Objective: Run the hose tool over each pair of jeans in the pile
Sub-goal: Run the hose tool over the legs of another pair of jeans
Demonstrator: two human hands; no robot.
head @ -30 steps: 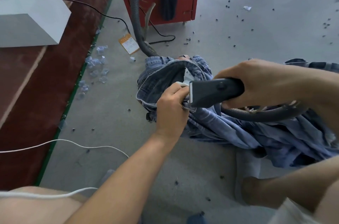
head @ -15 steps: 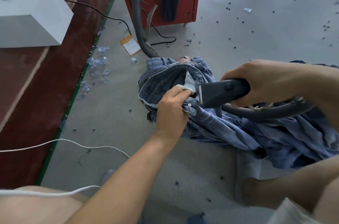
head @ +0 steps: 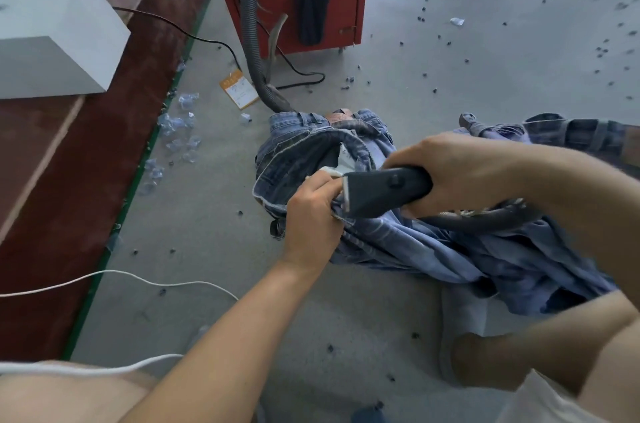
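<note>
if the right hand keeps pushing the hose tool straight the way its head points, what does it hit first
Most likely the left hand, which grips the jeans waistband right at the front edge of the hose tool that the right hand holds. The two look almost touching, though depth is unclear.

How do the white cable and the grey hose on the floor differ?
The white cable is thin and smooth; the grey hose is thick and ribbed. The cable lies near the left arm; the hose runs down from the red cabinet to the jeans. Both rest on the concrete floor.
</note>
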